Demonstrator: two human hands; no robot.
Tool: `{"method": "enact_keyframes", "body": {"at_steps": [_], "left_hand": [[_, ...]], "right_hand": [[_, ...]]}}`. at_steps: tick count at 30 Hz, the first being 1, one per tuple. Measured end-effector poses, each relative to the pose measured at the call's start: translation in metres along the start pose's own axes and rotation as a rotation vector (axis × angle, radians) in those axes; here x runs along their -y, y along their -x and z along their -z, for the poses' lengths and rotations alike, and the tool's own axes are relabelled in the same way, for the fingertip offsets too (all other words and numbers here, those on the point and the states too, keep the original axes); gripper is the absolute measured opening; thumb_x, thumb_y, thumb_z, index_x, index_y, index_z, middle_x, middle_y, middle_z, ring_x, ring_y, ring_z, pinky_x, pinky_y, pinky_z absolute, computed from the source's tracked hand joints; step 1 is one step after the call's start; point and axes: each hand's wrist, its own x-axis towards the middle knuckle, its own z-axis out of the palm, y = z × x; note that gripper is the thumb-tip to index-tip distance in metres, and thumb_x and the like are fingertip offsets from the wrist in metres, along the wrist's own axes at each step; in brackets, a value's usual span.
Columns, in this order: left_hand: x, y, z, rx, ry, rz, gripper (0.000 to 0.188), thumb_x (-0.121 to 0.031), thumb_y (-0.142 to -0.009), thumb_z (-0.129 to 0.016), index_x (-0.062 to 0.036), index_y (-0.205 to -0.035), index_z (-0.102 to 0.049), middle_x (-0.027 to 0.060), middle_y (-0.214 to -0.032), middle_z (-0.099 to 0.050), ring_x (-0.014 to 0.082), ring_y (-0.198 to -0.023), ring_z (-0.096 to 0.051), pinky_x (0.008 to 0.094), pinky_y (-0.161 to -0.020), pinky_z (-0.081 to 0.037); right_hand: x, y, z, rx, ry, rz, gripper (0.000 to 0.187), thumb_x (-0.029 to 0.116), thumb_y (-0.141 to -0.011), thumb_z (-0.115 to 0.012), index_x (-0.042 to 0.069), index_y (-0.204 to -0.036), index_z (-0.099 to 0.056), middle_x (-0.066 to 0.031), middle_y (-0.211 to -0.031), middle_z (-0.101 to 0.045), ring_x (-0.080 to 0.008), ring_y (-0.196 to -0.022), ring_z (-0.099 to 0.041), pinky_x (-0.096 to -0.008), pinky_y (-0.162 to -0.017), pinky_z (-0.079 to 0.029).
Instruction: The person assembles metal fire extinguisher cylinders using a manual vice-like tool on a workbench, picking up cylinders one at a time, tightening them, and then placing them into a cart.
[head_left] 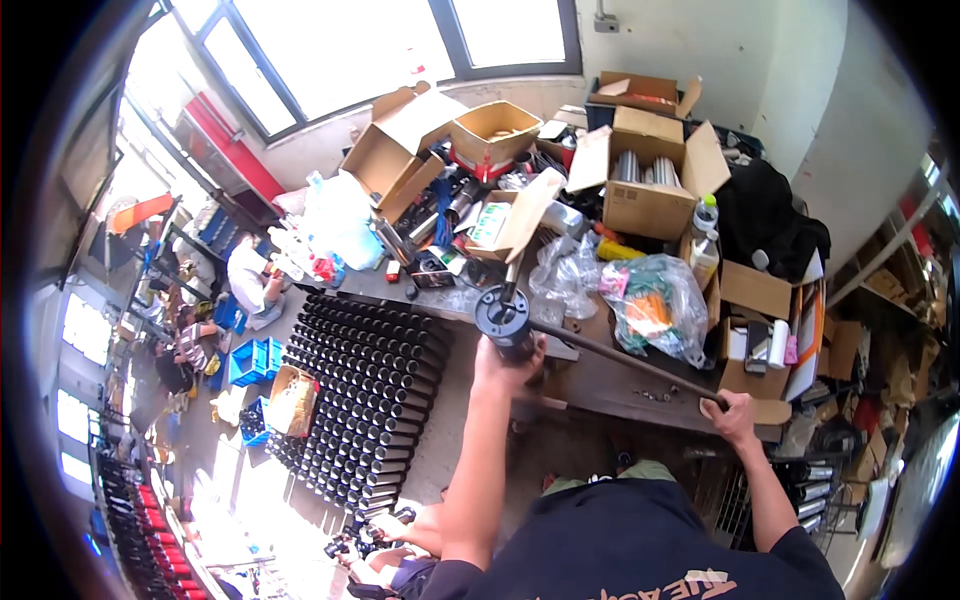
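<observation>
Head view: we see a cluttered grey bench (pixel 610 375) of open cardboard boxes (pixel 650 180) under bright windows, with black tubes (pixel 365 390) racked beside it. Our left hand (pixel 508 362) grasps a black metal cylinder (pixel 505 322) above the bench; our right hand (pixel 730 415) grips a long dark lever bar (pixel 625 362).

Daylight scene, bright overall. Main source: large windows (pixel 400 40) at top, blown out to white with no detail. Second glare patch on the floor (pixel 270 500) at lower left, washing out the nearby black tubes (pixel 365 400). Desk (pixel 600 375) evenly lit, shadows soft. Strong fisheye: straight edges bow toward the rim, black vignette at corners. Periphery soft and smeared; centre moderately sharp.
</observation>
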Motion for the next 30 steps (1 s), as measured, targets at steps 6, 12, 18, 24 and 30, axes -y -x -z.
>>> {"method": "enact_keyframes", "body": {"at_steps": [6, 12, 18, 24, 30], "left_hand": [[0.003, -0.009, -0.011, -0.033, 0.084, -0.073, 0.039, -0.029, -0.089, -0.063, 0.0049, -0.106, -0.056, 0.0246, -0.104, -0.053, 0.0380, -0.096, -0.053, 0.0467, -0.082, -0.058], [0.001, -0.014, 0.018, -0.025, 0.197, -0.057, 0.040, -0.026, -0.085, -0.066, 0.0063, -0.104, -0.052, 0.0244, -0.106, -0.046, 0.0350, -0.099, -0.047, 0.0440, -0.081, -0.058], [0.001, -0.015, -0.005, -0.066, 0.215, 0.051, 0.047, -0.028, -0.084, -0.068, 0.0078, -0.109, -0.049, 0.0280, -0.118, -0.038, 0.0360, -0.102, -0.046, 0.0445, -0.083, -0.058], [-0.011, -0.026, 0.000, -0.132, 0.176, 0.068, 0.044, -0.029, -0.082, -0.071, 0.0065, -0.103, -0.054, 0.0272, -0.113, -0.044, 0.0344, -0.100, -0.050, 0.0423, -0.081, -0.059], [0.052, 0.071, 0.023, 0.213, -0.112, -0.150, 0.044, -0.032, -0.085, -0.065, -0.0002, -0.115, -0.056, 0.0153, -0.106, -0.065, 0.0316, -0.095, -0.065, 0.0457, -0.086, -0.056]], "right_hand": [[0.069, -0.117, 0.009, -0.467, 0.204, 0.161, 0.033, 0.023, -0.097, -0.055, 0.004, -0.070, -0.056, -0.0188, -0.070, -0.061, -0.0408, -0.065, -0.062, -0.0477, -0.054, -0.046], [0.082, -0.077, 0.004, -0.502, 0.149, 0.101, 0.031, 0.020, -0.094, -0.062, 0.003, -0.068, -0.059, -0.0183, -0.067, -0.060, -0.0397, -0.061, -0.060, -0.0452, -0.053, -0.043], [0.069, -0.122, -0.044, -0.513, 0.112, 0.143, 0.030, 0.026, -0.095, -0.056, 0.007, -0.074, -0.067, -0.0188, -0.067, -0.063, -0.0401, -0.063, -0.063, -0.0482, -0.056, -0.049], [0.079, -0.090, -0.013, -0.513, 0.124, 0.112, 0.034, 0.027, -0.096, -0.057, 0.005, -0.070, -0.060, -0.0197, -0.066, -0.061, -0.0421, -0.063, -0.062, -0.0481, -0.055, -0.046], [-0.162, 0.014, -0.006, -0.452, 0.035, -0.140, 0.052, 0.036, -0.102, -0.050, -0.003, -0.068, -0.060, -0.0262, -0.063, -0.056, -0.0424, -0.059, -0.058, -0.0487, -0.055, -0.038]]}}
